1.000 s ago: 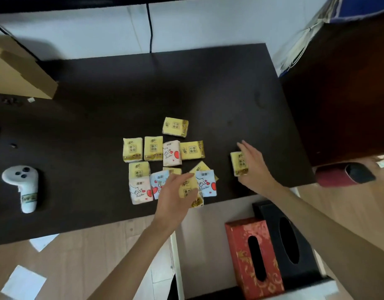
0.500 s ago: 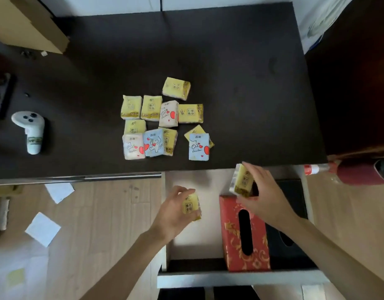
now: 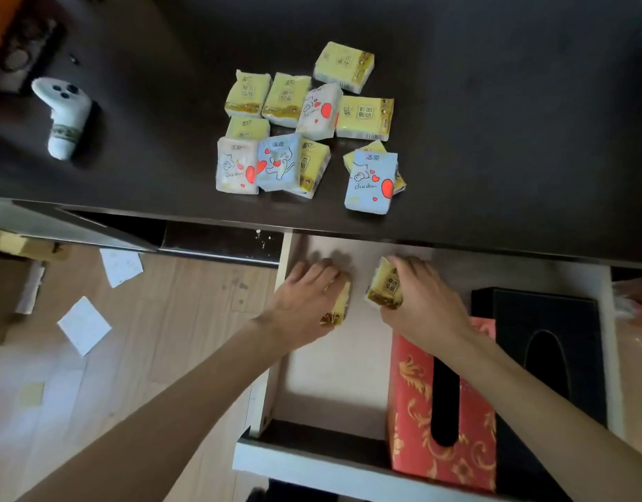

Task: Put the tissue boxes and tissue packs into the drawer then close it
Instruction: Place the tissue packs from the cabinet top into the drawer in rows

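Tissue packs: eleven on the tabletop point(image 3: 493, 121), two in the drawer point(image 3: 272, 393), left hand point(image 3: 305, 306) gripping one yellow pack point(image 3: 339, 304), right hand point(image 3: 424, 302) another point(image 3: 383, 284). Two tissue boxes inside: red point(image 3: 413, 411), black point(image 3: 551, 320).

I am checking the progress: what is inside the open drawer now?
Inside the drawer: a red tissue box, a black tissue box, and two yellow packs, under the left hand and right hand. The far end is hidden under the desk.

The table point(image 3: 493, 103) is dark brown, its packs point(image 3: 290, 99) yellow, white or pale blue with red hearts, the drawer point(image 3: 334, 360) pale, one box point(image 3: 413, 411) red with gold scrolls, another box point(image 3: 551, 356) black.
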`<state>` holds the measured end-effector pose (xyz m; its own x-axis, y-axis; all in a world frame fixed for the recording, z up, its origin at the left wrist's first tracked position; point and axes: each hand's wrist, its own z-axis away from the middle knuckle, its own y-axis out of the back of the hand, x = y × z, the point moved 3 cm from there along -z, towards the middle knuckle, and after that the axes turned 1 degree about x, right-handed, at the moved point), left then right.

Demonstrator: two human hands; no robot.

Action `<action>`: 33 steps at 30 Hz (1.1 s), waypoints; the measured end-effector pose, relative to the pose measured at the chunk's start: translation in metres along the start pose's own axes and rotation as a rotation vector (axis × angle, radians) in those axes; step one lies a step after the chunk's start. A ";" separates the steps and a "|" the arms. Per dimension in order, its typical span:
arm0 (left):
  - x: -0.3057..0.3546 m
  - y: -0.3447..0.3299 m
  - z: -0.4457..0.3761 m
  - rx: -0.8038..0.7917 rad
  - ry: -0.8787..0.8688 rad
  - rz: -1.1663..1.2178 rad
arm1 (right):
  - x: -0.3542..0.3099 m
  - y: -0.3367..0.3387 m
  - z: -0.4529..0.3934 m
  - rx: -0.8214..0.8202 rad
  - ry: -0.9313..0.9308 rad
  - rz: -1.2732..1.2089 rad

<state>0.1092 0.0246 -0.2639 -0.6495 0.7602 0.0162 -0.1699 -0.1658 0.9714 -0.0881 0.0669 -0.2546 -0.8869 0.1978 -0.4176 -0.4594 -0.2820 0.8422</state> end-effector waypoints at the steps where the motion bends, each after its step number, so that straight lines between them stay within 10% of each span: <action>1: 0.000 -0.002 0.001 0.050 -0.006 -0.026 | 0.002 -0.003 0.000 -0.003 -0.005 -0.010; 19: -0.006 -0.016 0.002 0.290 -0.106 -0.110 | 0.000 -0.015 -0.009 0.030 0.133 0.148; 33: -0.005 -0.010 0.010 0.169 0.060 -0.106 | -0.016 -0.005 0.013 0.214 0.122 0.089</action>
<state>0.1220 0.0285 -0.2715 -0.6787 0.7279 -0.0971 -0.1159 0.0244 0.9930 -0.0713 0.0770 -0.2475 -0.9287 0.0627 -0.3654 -0.3698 -0.0857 0.9252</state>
